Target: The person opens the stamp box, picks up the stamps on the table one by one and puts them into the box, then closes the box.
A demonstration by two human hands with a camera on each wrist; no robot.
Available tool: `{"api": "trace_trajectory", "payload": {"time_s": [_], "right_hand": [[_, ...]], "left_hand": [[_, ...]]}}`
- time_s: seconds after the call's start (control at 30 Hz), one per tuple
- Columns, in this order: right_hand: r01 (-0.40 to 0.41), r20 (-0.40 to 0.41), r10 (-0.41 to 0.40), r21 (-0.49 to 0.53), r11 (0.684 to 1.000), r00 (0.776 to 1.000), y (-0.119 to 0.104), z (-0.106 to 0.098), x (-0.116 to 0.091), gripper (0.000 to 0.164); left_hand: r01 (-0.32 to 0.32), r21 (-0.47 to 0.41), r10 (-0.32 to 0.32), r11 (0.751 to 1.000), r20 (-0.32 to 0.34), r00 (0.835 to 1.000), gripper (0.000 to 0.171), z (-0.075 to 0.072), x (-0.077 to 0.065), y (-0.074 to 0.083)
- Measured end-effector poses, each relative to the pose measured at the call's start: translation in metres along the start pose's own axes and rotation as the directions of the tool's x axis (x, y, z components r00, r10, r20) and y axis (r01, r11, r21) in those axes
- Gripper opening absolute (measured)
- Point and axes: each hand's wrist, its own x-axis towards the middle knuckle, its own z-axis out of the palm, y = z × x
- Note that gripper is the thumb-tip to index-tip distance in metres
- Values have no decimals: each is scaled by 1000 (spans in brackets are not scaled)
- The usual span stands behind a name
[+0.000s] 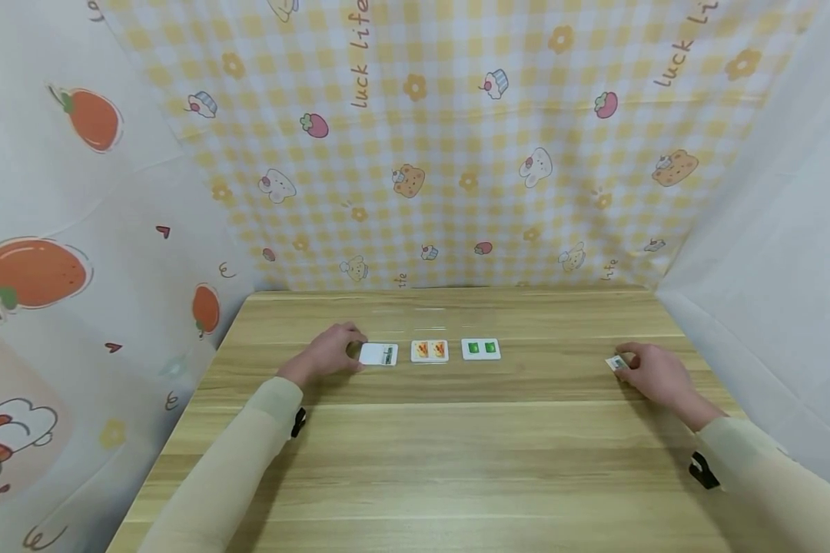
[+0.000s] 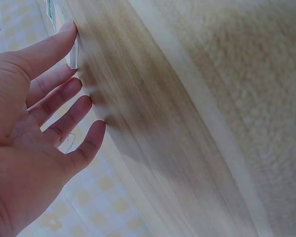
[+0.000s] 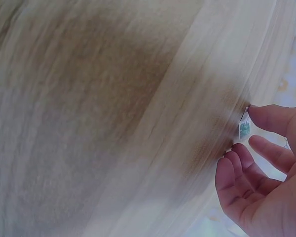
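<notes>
Three white cards lie in a row on the wooden table. My left hand (image 1: 328, 349) holds the leftmost card (image 1: 379, 354), a white one with a dark green picture at its right end, by its left end between thumb and index finger. In the left wrist view the other fingers of the left hand (image 2: 49, 108) are spread and bent. Far to the right, my right hand (image 1: 660, 372) pinches another small card (image 1: 616, 362) between thumb and index finger. Its green picture shows in the right wrist view, while the fingers hide part of it.
Beside the left card lies a card with two orange-yellow pictures (image 1: 429, 351), then a card with two green pictures (image 1: 480, 349). A yellow checked cloth (image 1: 449, 169) hangs behind the table (image 1: 443, 461). White cloth hangs at both sides.
</notes>
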Motion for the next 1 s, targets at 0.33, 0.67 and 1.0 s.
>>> {"api": "trace_trajectory", "payload": {"time_s": [0.33,0.67,1.0], "right_hand": [[-2,10,2,12,1000,1000,-1,1,2,35],[-31,26,29,56,998,999,5,1,5,34],[-27,3,27,80,996,1000,6,1,7,24]], "left_hand": [[0,-1,0,1000,-2,1000,59,2,-1,-1],[-10,-6,10,1000,-6,1000,58,1,-3,0],[-10,-17,10,1000,-8,1000,57,-1,-4,3]]}}
